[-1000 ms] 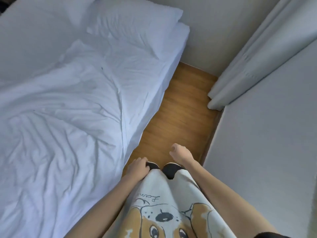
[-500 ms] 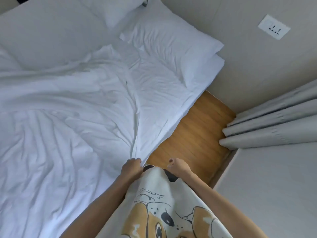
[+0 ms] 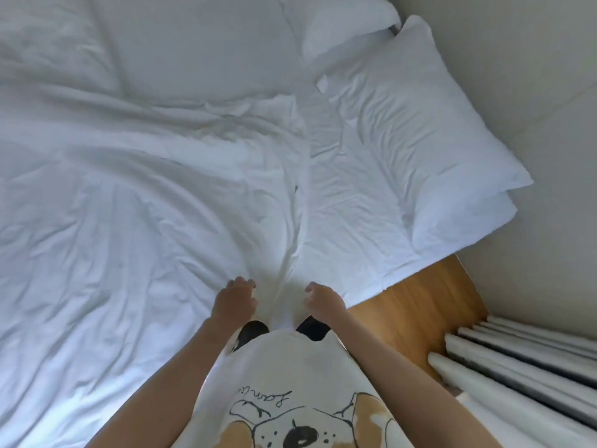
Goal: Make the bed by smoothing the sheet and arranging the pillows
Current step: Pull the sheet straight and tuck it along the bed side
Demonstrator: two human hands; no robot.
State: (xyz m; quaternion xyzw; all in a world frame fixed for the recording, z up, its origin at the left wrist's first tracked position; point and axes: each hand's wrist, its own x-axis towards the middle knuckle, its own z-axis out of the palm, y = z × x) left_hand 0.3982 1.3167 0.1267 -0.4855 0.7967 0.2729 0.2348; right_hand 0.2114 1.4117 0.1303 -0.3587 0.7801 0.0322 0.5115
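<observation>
Both hands, left (image 3: 233, 301) and right (image 3: 323, 299), hover with fingers loosely curled, grasping nothing, over the bed's rumpled sheet (image 3: 145, 195); fingertips hidden.

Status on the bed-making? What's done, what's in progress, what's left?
Done: little. The white cotton top sheet lies heavily wrinkled, with a raised fold running toward the person.
In hand: left hand and right hand hover loosely curled over the sheet's near edge, gripping nothing.
Left: smoothing the sheet, then squaring the near white rectangular pillow, which lies askew, and the far white pillow.
</observation>
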